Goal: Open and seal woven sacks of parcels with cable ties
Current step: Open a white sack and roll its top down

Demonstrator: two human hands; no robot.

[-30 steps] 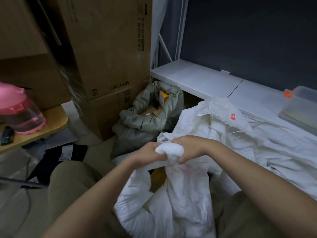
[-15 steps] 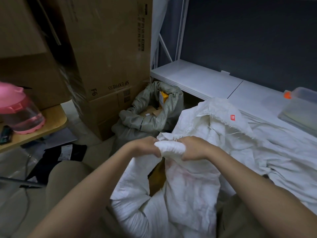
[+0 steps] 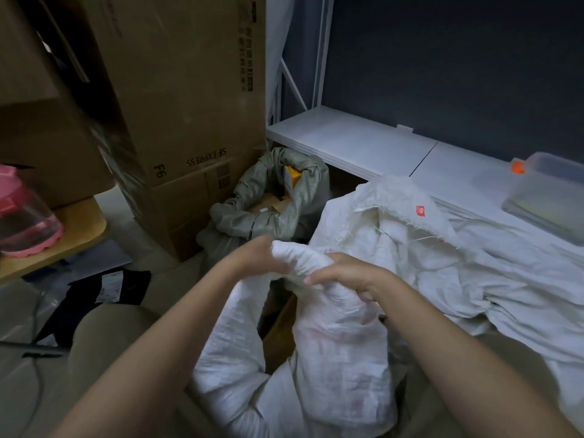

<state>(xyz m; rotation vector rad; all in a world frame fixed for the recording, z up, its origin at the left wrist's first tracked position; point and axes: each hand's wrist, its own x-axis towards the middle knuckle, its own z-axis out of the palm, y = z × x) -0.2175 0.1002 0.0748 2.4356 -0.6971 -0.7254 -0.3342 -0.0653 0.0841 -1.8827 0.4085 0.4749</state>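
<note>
white woven sack (image 3: pixel 322 358) between the knees, mouth rolled into a thick bunch at the top, gap below showing a brown parcel (image 3: pixel 281 330) inside. left hand (image 3: pixel 249 257) curled round the left end of the roll, right hand (image 3: pixel 344 276) gripping the right end. grey sack (image 3: pixel 268 216) behind, open, holding cardboard parcels and a yellow box (image 3: pixel 292 178). clear lidded tub (image 3: pixel 550 200) on the shelf.

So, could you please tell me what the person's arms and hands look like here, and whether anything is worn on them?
Both forearms are bare, with no sleeves in view. The left hand and right hand show no gloves, rings, watch or bands.
</note>
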